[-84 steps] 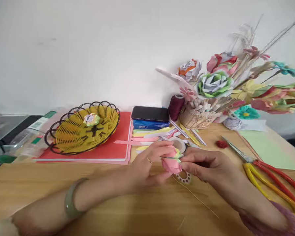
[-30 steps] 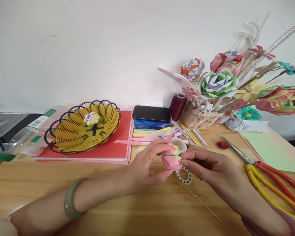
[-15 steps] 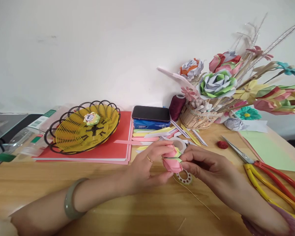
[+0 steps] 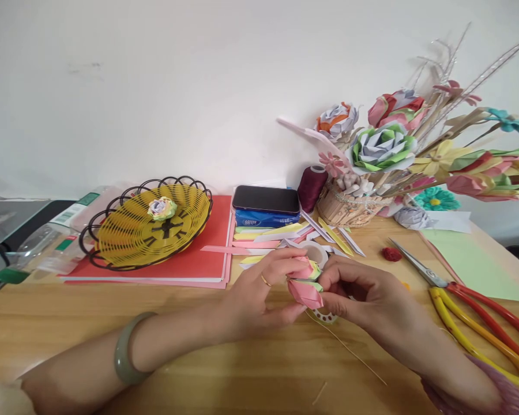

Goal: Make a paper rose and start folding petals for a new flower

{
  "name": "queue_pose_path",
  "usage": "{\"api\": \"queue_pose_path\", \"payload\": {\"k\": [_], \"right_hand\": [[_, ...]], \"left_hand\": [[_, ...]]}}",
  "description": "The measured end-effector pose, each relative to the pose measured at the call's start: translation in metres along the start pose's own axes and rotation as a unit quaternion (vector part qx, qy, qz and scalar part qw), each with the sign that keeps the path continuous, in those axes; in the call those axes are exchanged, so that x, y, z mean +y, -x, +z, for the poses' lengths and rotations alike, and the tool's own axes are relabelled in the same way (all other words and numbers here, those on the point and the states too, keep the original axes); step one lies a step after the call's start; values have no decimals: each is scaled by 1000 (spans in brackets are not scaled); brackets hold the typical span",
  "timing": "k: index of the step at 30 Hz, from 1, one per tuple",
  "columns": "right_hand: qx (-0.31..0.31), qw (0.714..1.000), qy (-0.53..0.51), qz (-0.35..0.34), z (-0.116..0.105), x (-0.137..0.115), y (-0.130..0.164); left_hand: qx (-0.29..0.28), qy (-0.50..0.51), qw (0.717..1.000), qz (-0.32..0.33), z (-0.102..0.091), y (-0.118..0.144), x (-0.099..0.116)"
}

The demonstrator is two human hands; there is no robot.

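Observation:
Between my two hands is a small folded paper flower (image 4: 306, 292), pink outside with yellow and green edges, its petals parted by a dark gap. My left hand (image 4: 259, 291) grips it from the left, index finger over the top and thumb underneath. From the right, my right hand (image 4: 363, 291) pinches the flower's edge between thumb and fingers. Just behind and below the flower, a white tape ring with holes (image 4: 324, 316) is partly covered. A thin pale cord (image 4: 350, 350) trails on the table from beneath the hands.
A yellow woven basket (image 4: 125, 245) holding a small paper flower (image 4: 162, 208) rests on red paper (image 4: 216, 230). Behind the hands are folded paper strips (image 4: 281, 233), a phone (image 4: 266, 199) on a blue pack (image 4: 266, 218) and maroon thread (image 4: 312, 187). Scissors (image 4: 441, 282) lie right, below a flower arrangement (image 4: 383, 147).
The lower pink petal has tilted outward, and the gap between the petals looks wider. My right hand has shifted slightly, covering more of the tape ring.

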State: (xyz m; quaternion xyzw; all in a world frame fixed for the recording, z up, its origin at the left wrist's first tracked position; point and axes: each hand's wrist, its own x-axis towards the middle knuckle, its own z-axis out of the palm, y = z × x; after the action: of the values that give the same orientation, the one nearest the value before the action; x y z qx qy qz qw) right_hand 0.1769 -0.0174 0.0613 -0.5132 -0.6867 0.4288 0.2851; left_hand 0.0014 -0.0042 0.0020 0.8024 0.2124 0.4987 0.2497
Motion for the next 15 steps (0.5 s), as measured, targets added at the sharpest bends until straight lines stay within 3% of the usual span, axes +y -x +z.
{"api": "queue_pose_path", "payload": {"k": [10,15], "right_hand": [[-41,999,20,-18,-8,2,0],[-26,1000,7,-3,-7,4,1]], "left_hand": [[-10,-4,1000,-27,-2,1,-1],[-18,0,999,-26,-3,1,-1]]}}
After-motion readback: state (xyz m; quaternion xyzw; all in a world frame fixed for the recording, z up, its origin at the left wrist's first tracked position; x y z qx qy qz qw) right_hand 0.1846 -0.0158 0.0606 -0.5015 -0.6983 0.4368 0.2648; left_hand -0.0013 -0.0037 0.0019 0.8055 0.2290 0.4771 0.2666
